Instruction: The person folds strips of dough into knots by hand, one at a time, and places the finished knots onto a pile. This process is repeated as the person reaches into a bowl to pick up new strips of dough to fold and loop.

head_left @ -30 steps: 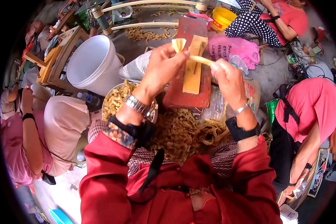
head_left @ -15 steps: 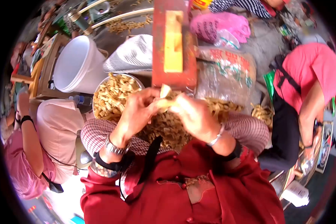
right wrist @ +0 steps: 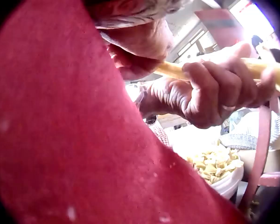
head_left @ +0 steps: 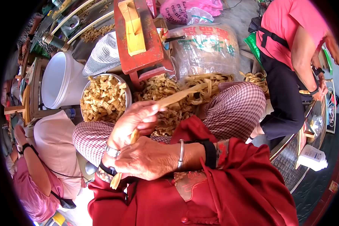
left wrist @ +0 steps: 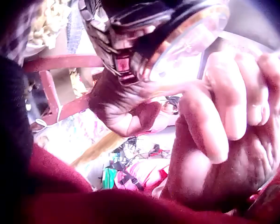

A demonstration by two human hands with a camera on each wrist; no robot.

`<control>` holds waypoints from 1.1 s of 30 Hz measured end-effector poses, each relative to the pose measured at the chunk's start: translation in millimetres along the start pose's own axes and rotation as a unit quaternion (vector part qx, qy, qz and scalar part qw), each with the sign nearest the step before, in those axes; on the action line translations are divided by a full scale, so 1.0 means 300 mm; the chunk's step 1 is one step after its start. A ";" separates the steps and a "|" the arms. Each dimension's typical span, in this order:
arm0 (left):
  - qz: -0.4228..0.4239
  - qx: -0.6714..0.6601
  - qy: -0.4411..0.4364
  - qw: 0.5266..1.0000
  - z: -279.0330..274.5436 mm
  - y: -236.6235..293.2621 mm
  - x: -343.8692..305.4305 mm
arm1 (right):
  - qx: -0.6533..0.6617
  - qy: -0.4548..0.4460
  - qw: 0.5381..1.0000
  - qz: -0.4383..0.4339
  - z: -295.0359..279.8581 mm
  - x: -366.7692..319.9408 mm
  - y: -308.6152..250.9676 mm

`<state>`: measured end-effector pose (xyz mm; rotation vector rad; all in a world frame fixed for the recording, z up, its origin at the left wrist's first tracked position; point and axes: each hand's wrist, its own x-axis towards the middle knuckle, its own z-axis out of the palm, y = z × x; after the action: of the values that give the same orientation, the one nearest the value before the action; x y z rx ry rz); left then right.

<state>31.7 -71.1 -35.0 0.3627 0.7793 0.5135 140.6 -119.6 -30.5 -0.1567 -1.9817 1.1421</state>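
Observation:
A long, flat, pale-yellow strip (head_left: 182, 95) runs through my left hand (head_left: 135, 121), whose fingers and thumb grip it. The strip extends away over the lap. My right hand (head_left: 148, 159) crosses in front of the left wrist with its fingers curled round the strip's near part; a short end (head_left: 116, 180) pokes out below it. In the left wrist view the right hand's fingers (left wrist: 207, 126) are bent tightly. The right wrist view shows the left hand (right wrist: 214, 88) wrapped round the strip. Below lies a pile of folded yellow pieces (head_left: 158, 84).
A metal basin (head_left: 129, 96) of folded pieces stands at the left, by a white bucket (head_left: 69, 84). On the red bench (head_left: 148, 41) lies a wooden block (head_left: 135, 35). More loose strips (head_left: 199, 81) lie beside a clear bag (head_left: 211, 49). Seated people flank both sides.
Both hands have come down from over the bench to close before the chest, and the right has swung left across the left wrist. The view has shifted; a long length of strip now shows beyond the left hand.

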 end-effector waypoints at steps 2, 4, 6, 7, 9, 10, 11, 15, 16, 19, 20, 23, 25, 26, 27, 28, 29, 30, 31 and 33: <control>0.073 0.038 0.044 0.996 0.006 0.022 -0.068 | -0.007 0.097 0.995 -0.038 -0.027 0.019 -0.018; 0.200 0.097 0.091 0.971 0.004 -0.009 -0.140 | -0.044 0.220 0.974 -0.027 -0.082 0.044 -0.005; 0.316 0.170 0.135 0.924 0.035 -0.043 -0.207 | -0.076 0.294 0.953 -0.013 -0.127 0.065 -0.001; 0.338 0.196 0.154 0.908 0.062 -0.034 -0.228 | -0.091 0.308 0.947 -0.004 -0.142 0.071 -0.002; 0.392 0.232 0.180 0.872 0.128 -0.025 -0.264 | -0.100 0.327 0.940 0.001 -0.128 0.087 0.010; 0.376 0.284 0.238 0.850 0.181 -0.010 -0.276 | -0.096 0.328 0.940 0.010 -0.124 0.094 0.007; 0.397 0.383 0.271 0.789 0.157 -0.015 -0.296 | -0.092 0.329 0.940 0.019 -0.123 0.102 0.000; 0.506 0.614 0.350 0.494 0.142 -0.021 -0.299 | -0.073 0.233 0.955 0.170 -0.152 0.129 -0.064; 0.534 0.647 0.337 0.427 0.149 -0.010 -0.288 | -0.099 0.184 0.961 0.180 -0.167 0.128 -0.059; 0.553 0.641 0.348 0.402 0.154 -0.025 -0.254 | -0.160 0.156 0.969 0.103 -0.176 0.117 -0.039; 0.546 0.659 0.334 0.394 0.152 -0.021 -0.251 | -0.160 0.149 0.970 0.104 -0.176 0.105 -0.025; 0.504 0.695 0.310 0.409 0.106 -0.028 -0.243 | -0.244 0.110 0.960 0.087 -0.151 0.051 0.029; 0.519 0.567 0.301 0.564 0.091 -0.033 -0.238 | -0.132 0.105 0.966 0.195 -0.186 0.044 -0.033; 0.506 0.434 0.292 0.686 0.097 -0.045 -0.240 | -0.111 0.125 0.965 0.202 -0.184 0.038 -0.036; 0.478 0.286 0.273 0.785 0.101 -0.052 -0.241 | -0.091 0.146 0.963 0.210 -0.181 0.034 -0.035; 0.504 0.201 0.211 0.813 0.093 -0.042 -0.221 | -0.100 0.170 0.971 0.138 -0.173 0.031 -0.022; 0.494 0.131 0.169 0.843 0.082 -0.040 -0.219 | -0.109 0.168 0.972 0.125 -0.169 0.025 -0.015; 0.464 0.096 0.143 0.869 0.079 -0.043 -0.220 | -0.117 0.166 0.973 0.112 -0.168 0.018 -0.011; 0.432 0.061 0.116 0.892 0.077 -0.045 -0.219 | -0.126 0.163 0.973 0.099 -0.171 0.012 -0.010; 0.424 0.047 0.056 0.903 0.054 -0.068 -0.208 | -0.121 0.123 0.981 0.088 -0.197 -0.002 -0.002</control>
<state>12.4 -124.8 1.3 0.7771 0.7337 1.3270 182.7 -80.9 -15.7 -0.5828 -1.9057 0.9344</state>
